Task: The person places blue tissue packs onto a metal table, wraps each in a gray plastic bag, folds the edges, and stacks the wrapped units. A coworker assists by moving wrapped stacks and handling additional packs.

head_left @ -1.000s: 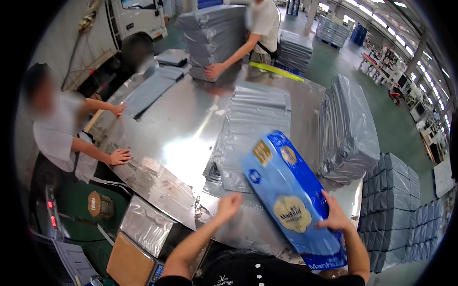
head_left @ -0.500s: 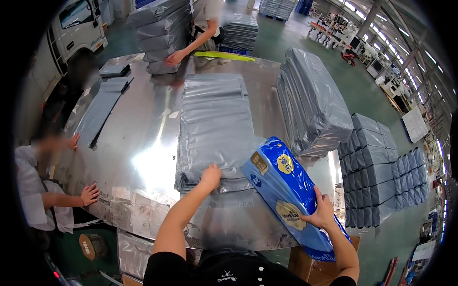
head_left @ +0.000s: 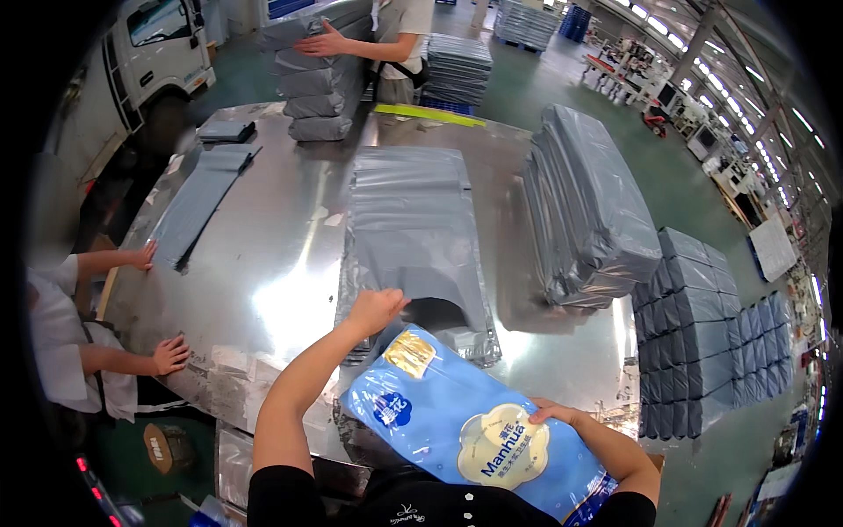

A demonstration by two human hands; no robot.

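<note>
Nearest, right of centre: blue plastic-wrapped package [head_left: 421, 430], tilted across the near edge of the metal-topped bench [head_left: 241, 246]. Gripped at its far right side by the right hand [head_left: 560, 415], with part of the fingers visible against the wrapping and the rest hidden. Impossible to tell the full closure underneath.

Next, left of the package's far corner: left hand [head_left: 376, 309], with fingers curled closed on the near edge of the top grey bag [head_left: 413, 255]. Bag edge raised in an arch, with a dark hollow gaping below, just right of the fingers. Package corner positioned just nearer than the left-hand fingers; contact between corner and bag not determinable.

Beneath and farther: grey bag stack [head_left: 408, 180], laid flat lengthwise. To the right, on the bench: tall grey pile [head_left: 593, 206], leaning. Beyond the right edge: strapped grey bales [head_left: 689, 342]. At the left edge: co-worker's hand [head_left: 171, 356], pressed flat on the bench. Farther left: narrow grey sheets [head_left: 202, 198]. Farthest, at the far edge: yellow-green strip [head_left: 430, 115] and stacked grey bundles [head_left: 320, 83], touched by another person's hand [head_left: 322, 42].
</note>
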